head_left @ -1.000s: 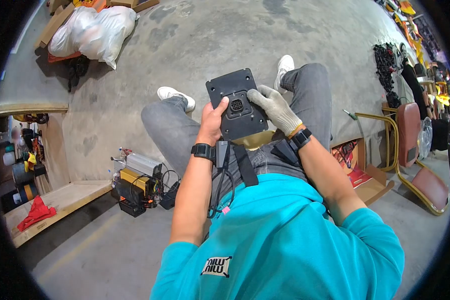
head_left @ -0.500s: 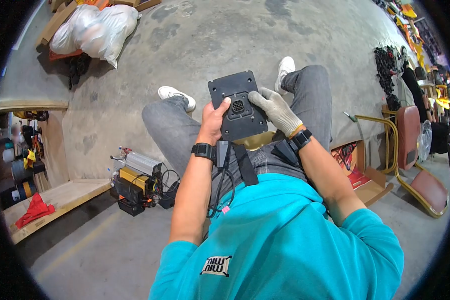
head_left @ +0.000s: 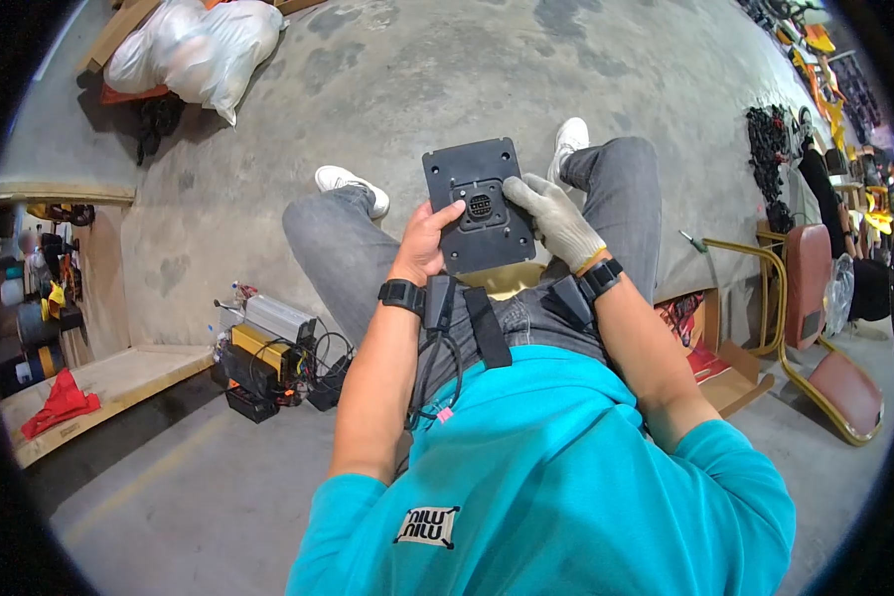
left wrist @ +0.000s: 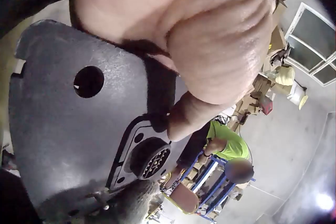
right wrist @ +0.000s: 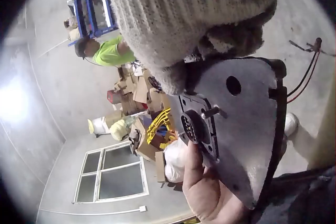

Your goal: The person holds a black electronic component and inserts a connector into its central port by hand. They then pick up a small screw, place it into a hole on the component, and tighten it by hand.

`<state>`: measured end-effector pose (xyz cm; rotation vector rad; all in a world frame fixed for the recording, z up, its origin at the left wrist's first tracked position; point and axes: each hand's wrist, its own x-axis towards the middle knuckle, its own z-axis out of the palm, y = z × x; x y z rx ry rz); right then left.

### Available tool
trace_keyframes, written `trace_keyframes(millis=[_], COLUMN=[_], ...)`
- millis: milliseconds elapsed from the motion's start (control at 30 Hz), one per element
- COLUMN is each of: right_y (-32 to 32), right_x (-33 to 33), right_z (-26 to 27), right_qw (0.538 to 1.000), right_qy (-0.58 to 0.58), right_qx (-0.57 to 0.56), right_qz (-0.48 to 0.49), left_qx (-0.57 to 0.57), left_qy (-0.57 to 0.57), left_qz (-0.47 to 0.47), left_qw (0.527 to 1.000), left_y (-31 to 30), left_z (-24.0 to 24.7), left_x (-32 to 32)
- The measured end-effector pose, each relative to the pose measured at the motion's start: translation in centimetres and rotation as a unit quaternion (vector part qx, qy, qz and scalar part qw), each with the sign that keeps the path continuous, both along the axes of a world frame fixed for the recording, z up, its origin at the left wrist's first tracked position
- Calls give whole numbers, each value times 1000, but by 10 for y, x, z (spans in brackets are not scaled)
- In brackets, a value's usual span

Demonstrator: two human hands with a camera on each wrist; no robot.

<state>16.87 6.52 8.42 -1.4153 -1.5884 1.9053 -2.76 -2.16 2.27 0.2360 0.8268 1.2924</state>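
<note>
A flat black plate with holes near its corners is held over the lap. At its middle sits a round multi-pin connector socket on a flange. My bare left hand grips the plate's left edge, thumb lying on the face beside the socket; its other fingers are hidden behind. The gloved right hand holds the opposite edge, with a gloved fingertip at the flange's upper corner. In the right wrist view a small screw stands up from the flange beside the socket.
On the floor at left is a battery-like unit with cables. A wooden shelf bears a red cloth. White bags lie at far left. On the right are a toppled chair and an open cardboard box.
The plate and both hands have shifted slightly right in the head view, and the plate's upper end sits a little lower. Both hands keep their hold.
</note>
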Motion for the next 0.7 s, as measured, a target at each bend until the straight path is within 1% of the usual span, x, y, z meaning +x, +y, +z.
trace_keyframes(millis=[133, 233, 300, 333, 400, 433, 467, 500, 533, 567, 633, 667, 700], right_y=[2, 1, 0, 1, 4, 6, 14, 26, 29, 27, 11, 12, 13], right_x=[2, 0, 0, 1, 4, 7, 14, 23, 23, 24, 9, 10, 10], right_z=[-2, -1, -8, -11, -19, -30, -50, -77, -76, -77, -37, -39, -40], right_qw=[1000, 1000, 997, 997, 989, 987, 987, 992, 988, 988, 967, 967, 972], right_qy=[10, -5, -16, -16, -52, -30, -32, 35, 102, 99, 129, 128, 132], right_qx=[-10, 8, 65, 65, 61, 46, 46, -17, -79, -80, -113, -113, -84], right_qz=[1, -7, -28, -25, -121, -154, -151, -120, -88, -85, -188, -187, -174], left_qx=[1, 10, 7, 7, -4, -4, -13, -23, -23, -27, -32, -36, -41], left_qy=[-18, -24, -9, -9, 4, 3, 9, 15, 13, 16, 19, 21, 24], left_qz=[-17, -19, -12, -9, 7, 11, 17, 23, 26, 34, 44, 49, 55], left_qw=[1000, 999, 1000, 1000, 1000, 1000, 1000, 999, 999, 999, 998, 998, 997], left_y=[0, 1, 0, 0, 0, 1, 2, 2, 2, 3, 2, 2, 2], left_z=[-4, -4, -5, -6, -9, -9, -10, -10, -7, -4, -2, -3, -2], left_x=[-3, -2, -1, -1, 0, -1, -1, 0, 1, 2, 4, 4, 5])
